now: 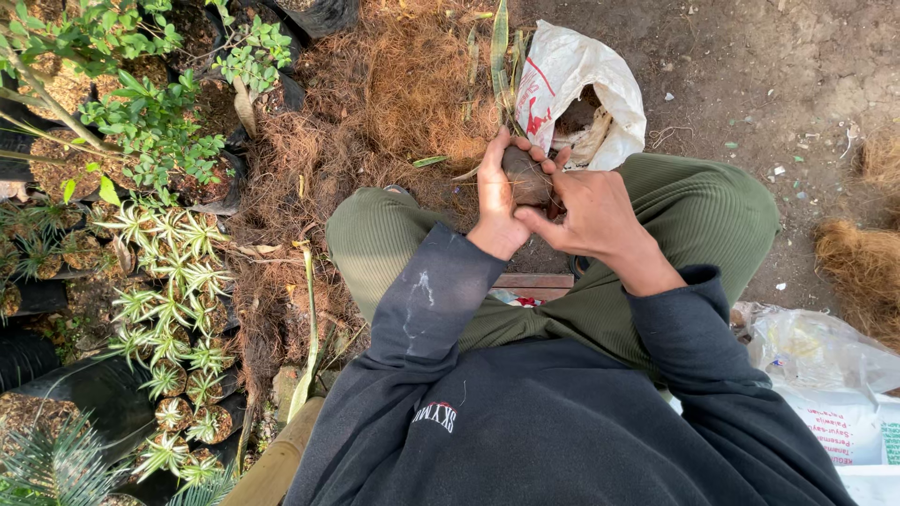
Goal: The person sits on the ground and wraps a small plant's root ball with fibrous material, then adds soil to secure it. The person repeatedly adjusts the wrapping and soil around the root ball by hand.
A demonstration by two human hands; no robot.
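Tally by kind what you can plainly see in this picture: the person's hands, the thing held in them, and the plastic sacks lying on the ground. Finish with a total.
Hands: 2, the left hand and the right hand
Brown lump held between both hands: 1
Plastic sacks: 2, the white sack ahead of the knees and the clear sack at the right
Total: 5

open dirt ground (750, 56) right, white sack (572, 84) ahead, potted seedlings (178, 281) crowding left
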